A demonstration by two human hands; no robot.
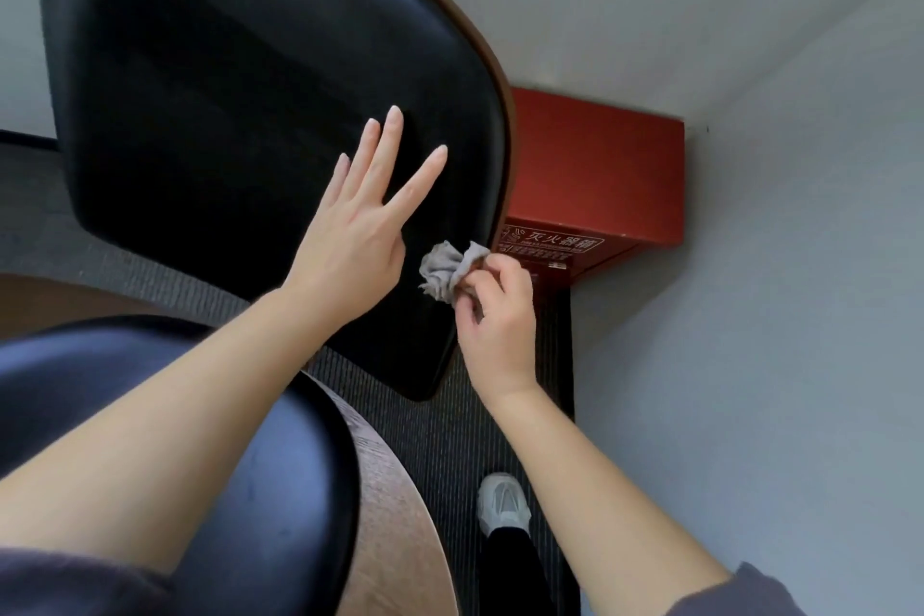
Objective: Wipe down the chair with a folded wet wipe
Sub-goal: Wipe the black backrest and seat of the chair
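Head view, near to far: chair seat [260, 465] at lower left, shoe [502, 500] on striped carpet [450, 425] beside it. Left hand [350, 240] lies flat on the chair backrest [225, 90], fingers straight and spread, gripping nothing, likely bracing. Right hand [495, 310] has its fingertips curled in a pinch on the wet wipe [445, 273], which sits at the backrest's lower right edge, touching or just off it; can't tell which. The wipe looks bunched, not folded flat: the wad sticks out up-left from the fingertips toward the padding, with its long axis roughly across the frame. The backrest's padded face points at the camera, long axis running upper left to lower right. Risks: a bunched wad gives a small contact patch, so streaks and missed strips; a fingertip-only pinch may let it drag out on the padding; the bare left palm could reprint wiped areas; if the brace eases, the backrest may swing. Red box [595, 165] sits close behind that edge, so knuckles may hit it.
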